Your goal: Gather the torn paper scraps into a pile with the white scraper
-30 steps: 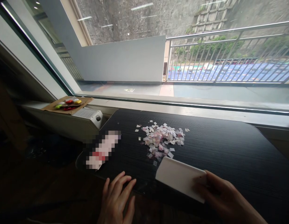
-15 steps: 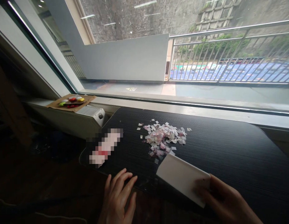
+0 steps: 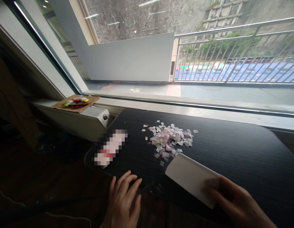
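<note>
My right hand (image 3: 234, 196) grips the right end of a flat white rectangular piece (image 3: 191, 175), which looks like stiff card or a thin box. Its upper left corner lies close to a loose heap of small pale pink and white paper squares (image 3: 169, 139) on the black table (image 3: 232, 142). At the table's front edge my left hand (image 3: 125, 198) is open, fingers spread and slightly bent, with nothing in it. A pinkish strip with a red band (image 3: 111, 148), blurred by pixelation, lies at the table's left end, beyond my left hand.
Left of the table stands a radiator (image 3: 96, 114). A piece of brown cardboard (image 3: 87, 107) with several small colourful items rests near it. The window sill (image 3: 184, 110) runs along the table's far side, with glass behind it. A pale cable (image 3: 66, 216) trails at lower left.
The whole view has shifted slightly, so everything appears a little further right. Both hands and the white piece keep nearly the same places over the table.
</note>
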Demonstrator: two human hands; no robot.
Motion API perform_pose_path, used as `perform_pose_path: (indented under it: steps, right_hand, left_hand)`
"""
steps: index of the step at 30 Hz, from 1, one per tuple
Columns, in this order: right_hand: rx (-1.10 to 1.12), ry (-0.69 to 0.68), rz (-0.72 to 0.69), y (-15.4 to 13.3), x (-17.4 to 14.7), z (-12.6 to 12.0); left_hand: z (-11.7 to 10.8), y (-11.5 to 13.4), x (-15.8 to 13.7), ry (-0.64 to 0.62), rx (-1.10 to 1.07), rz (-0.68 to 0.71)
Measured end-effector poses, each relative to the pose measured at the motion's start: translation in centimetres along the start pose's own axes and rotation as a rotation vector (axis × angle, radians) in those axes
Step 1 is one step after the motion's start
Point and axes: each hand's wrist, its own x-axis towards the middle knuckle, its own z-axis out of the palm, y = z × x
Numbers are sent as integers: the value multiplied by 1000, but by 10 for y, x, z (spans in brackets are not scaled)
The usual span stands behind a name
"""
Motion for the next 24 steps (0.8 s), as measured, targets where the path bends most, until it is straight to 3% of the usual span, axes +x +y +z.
perform_pose_path:
  steps: [6,15,24]
  right_hand:
    - [-55,-75,-11,-9,-2,2]
    - [100,-217,37,-13,-5,11]
    - [122,-222,64,-12,-6,9]
  left_hand:
    - [0,2,1,-16,-13,-8]
    - [-4,4,2,-29,-30,-36]
    - [-7,9,9,40,-29,-18]
